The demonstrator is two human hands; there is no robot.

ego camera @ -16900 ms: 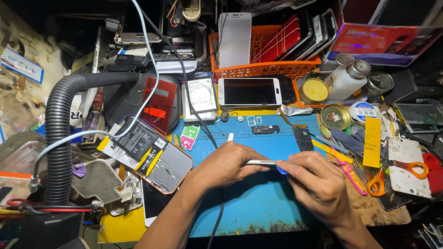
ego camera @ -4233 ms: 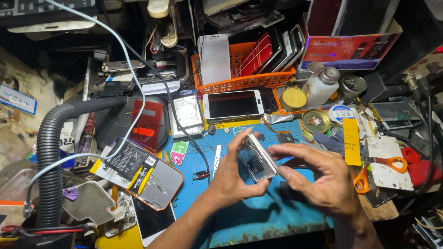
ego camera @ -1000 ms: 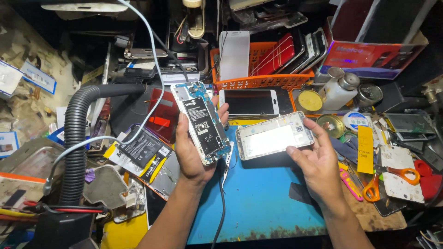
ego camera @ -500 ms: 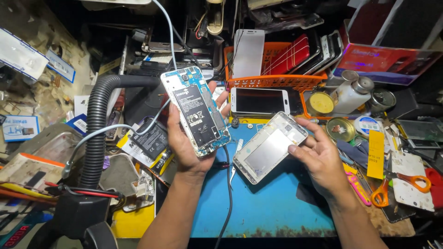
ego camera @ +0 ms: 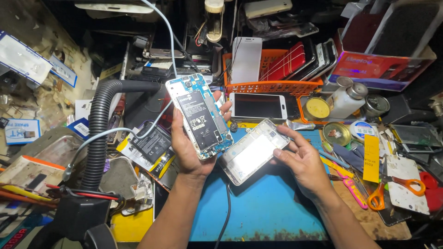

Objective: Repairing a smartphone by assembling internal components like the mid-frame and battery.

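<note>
Disassembly underway, judging by parts: left hand [ego camera: 191, 147] clamps opened phone [ego camera: 199, 117]; right hand [ego camera: 302, 159] pinches back frame [ego camera: 253, 151] beside it; refitting needs alignment.

left hand [ego camera: 191, 143] raised gripping, right hand [ego camera: 302, 159] gripping

Place: phone repair workshop | Landmark: blue work mat [ego camera: 272, 207] | Behind it: orange basket [ego camera: 272, 85] was packed with phones | Left: black fume hose [ego camera: 99, 133] was mounted | Right: orange-handled scissors [ego camera: 392, 186] were left among tools
</note>
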